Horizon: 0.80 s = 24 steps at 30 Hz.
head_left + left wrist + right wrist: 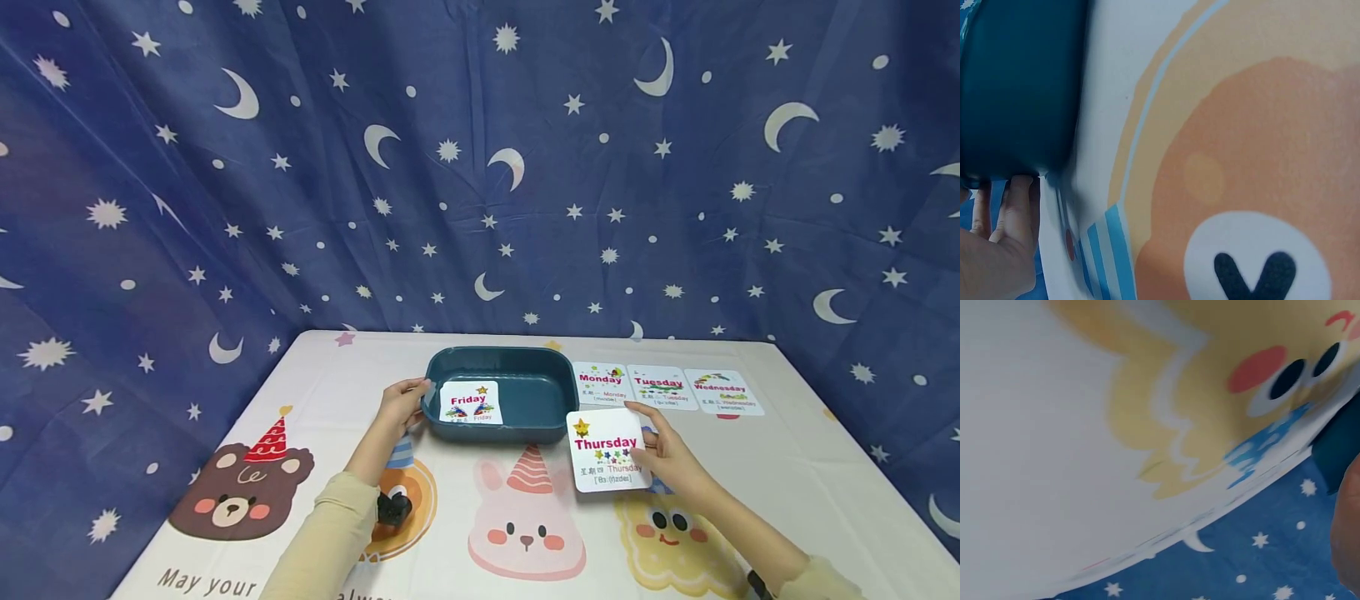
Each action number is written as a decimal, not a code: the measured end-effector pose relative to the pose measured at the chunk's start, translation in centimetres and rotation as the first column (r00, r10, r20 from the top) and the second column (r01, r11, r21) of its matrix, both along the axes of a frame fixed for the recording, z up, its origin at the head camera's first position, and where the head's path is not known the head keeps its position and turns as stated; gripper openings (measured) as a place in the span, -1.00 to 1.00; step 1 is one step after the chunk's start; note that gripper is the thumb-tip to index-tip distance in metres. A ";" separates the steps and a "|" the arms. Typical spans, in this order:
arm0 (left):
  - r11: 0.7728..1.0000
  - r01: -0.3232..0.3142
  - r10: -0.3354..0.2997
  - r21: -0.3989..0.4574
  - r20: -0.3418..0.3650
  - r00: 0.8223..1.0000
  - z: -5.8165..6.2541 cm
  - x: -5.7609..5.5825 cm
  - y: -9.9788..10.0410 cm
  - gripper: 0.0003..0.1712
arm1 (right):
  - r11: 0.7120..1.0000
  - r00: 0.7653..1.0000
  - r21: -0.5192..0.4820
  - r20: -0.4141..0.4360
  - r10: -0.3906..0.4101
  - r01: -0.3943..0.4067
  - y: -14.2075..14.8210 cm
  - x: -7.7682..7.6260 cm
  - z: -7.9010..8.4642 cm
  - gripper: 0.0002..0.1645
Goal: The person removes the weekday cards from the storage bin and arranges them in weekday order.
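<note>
My left hand (pixel 402 404) grips the left end of a dark teal rectangular tray (pixel 480 433), thumb at the rim. In the left wrist view its fingers (pixel 1019 203) meet the tray's end wall (pixel 1022 94). Inside the tray, at its left, a white "Friday" card (pixel 470 403) leans face up. My right hand (pixel 667 450) pinches a white "Thursday" card (pixel 609 450) by its right side, tilted toward me in front of the tray's right corner. Only a blurred part of the right hand (pixel 1347 531) enters the right wrist view, and the card is hidden there.
Right of the tray, "Monday" (pixel 600 383), "Tuesday" (pixel 660 387) and "Wednesday" (pixel 723 392) cards lie in a row on the tablecloth (pixel 420 567), printed with cartoon animals. A blue star-and-moon curtain (pixel 450 167) hangs behind the table.
</note>
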<state>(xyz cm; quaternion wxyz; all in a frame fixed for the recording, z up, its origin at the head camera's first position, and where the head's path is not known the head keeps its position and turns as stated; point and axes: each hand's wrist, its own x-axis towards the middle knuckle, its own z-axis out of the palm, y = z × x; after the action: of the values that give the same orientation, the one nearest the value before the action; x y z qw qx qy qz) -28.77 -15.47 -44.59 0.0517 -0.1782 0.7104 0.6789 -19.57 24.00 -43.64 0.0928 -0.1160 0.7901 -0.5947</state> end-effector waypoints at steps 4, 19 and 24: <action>1.000 -0.010 0.010 -0.003 0.002 1.000 0.0 -0.1 0.0 -0.58 | 0.997 0.997 0.046 0.045 -0.067 0.065 0.7 -0.2 -0.2 -0.20; 1.000 -0.010 0.010 0.003 -0.003 1.000 -0.2 -0.2 0.1 -0.58 | 0.967 0.983 0.207 0.070 -0.168 0.151 1.4 -3.1 -1.4 -0.24; 1.000 -0.016 0.017 0.027 -0.010 1.000 -0.3 -0.2 0.1 -0.59 | 0.958 0.964 0.218 0.147 -0.221 0.186 0.9 -3.9 -1.5 -0.19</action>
<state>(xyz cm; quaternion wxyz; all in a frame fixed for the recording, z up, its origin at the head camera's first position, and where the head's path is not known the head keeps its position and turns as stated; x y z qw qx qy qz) -28.95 -15.32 -44.91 0.0447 -0.1797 0.7002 0.6895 -23.47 24.95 -45.15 0.1092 0.0273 0.8434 -0.5254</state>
